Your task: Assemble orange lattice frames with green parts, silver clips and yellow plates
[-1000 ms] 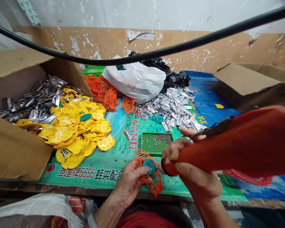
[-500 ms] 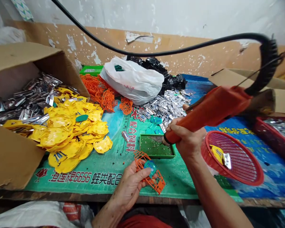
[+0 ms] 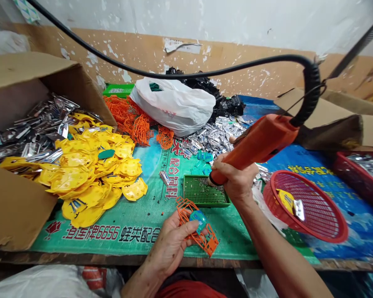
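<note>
Near the table's front edge, my left hand (image 3: 173, 236) grips an orange plastic lattice frame (image 3: 211, 245), its thumb pressed on a teal plastic piece (image 3: 198, 218) lying over the frame. My right hand (image 3: 238, 177) is wrapped round an orange power screwdriver (image 3: 257, 142) with a black cable running up from its rear. The tool slants down to the left, its tip over the right part of a green tray (image 3: 199, 205) that contains many small screws (image 3: 219, 187). Whether a screw sits on the tip cannot be made out.
Yellow plastic pieces (image 3: 96, 174) spill from a cardboard box (image 3: 15, 207) at left. Behind the tray lie silvery pieces (image 3: 219, 134), orange frames (image 3: 139, 128), a white plastic bag (image 3: 177, 105) and black parts (image 3: 230, 106). A red basket (image 3: 321, 203) stands at right; a black cable (image 3: 174, 76) hangs across.
The power screwdriver in my right hand has swung slightly left and more upright, its tip shifting left over the tray. My left hand keeps its hold, nearly still.
</note>
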`<action>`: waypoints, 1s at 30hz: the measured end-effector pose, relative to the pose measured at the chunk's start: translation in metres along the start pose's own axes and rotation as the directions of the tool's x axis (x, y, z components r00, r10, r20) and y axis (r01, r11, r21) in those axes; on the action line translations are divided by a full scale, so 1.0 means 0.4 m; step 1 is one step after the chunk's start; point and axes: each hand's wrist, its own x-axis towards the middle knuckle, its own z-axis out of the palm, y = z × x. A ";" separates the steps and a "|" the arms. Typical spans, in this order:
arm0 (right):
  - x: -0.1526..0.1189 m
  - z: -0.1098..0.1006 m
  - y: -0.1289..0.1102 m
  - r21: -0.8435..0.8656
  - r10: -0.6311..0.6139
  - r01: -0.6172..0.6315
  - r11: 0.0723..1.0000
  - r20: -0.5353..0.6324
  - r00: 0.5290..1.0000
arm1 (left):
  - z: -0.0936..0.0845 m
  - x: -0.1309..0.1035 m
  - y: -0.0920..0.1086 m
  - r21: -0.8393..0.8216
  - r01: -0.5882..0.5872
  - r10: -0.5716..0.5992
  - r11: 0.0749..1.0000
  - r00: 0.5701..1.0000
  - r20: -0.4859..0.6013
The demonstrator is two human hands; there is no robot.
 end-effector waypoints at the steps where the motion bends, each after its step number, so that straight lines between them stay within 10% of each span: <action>1: 0.000 0.000 0.001 0.006 0.003 -0.003 1.000 0.009 1.000 | 0.001 0.000 0.000 -0.001 -0.001 0.001 1.000 1.000 -0.004; 16: -0.002 0.004 -0.018 -0.020 0.000 0.000 1.000 0.004 1.000 | -0.005 0.005 -0.005 -0.086 -0.030 0.031 0.996 0.999 0.012; 30: -0.140 -0.029 -0.229 0.305 0.121 -0.230 0.924 0.336 0.934 | -0.007 0.007 -0.005 -0.178 -0.022 0.029 0.984 0.999 0.039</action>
